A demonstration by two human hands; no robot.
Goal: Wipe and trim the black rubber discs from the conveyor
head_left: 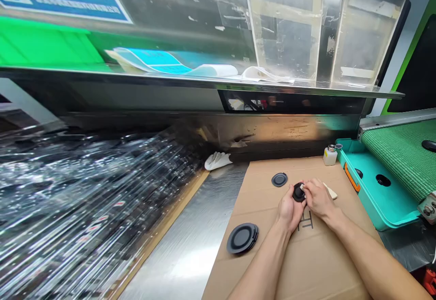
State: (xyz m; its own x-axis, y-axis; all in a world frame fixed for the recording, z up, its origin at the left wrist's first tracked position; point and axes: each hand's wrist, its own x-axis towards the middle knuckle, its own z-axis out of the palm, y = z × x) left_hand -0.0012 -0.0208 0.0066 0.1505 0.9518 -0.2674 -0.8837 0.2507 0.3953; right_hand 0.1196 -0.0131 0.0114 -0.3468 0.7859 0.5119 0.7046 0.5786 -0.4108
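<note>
My left hand (289, 211) is closed around the edge of a small round black plastic cap (299, 194), above a sheet of brown cardboard (262, 200). Over the cap's upper right side, the fingers of my right hand (319, 198) are pinched together. A tiny pale bit shows at those fingertips, too small to name. Partly behind the right hand, a flat cream-coloured piece (331, 192) lies on the cardboard. One dark round cap (279, 179) rests just beyond my left hand. Nearer to me, a few larger caps (242, 238) appear stacked.
A small white bottle (330, 155) stands at the cardboard's back right corner. Beside it is a teal bin (369, 204) holding black discs, below a green conveyor belt (405, 148). Clear plastic packaging (85, 209) covers the left. A white glove (218, 161) lies under the metal shelf (190, 80).
</note>
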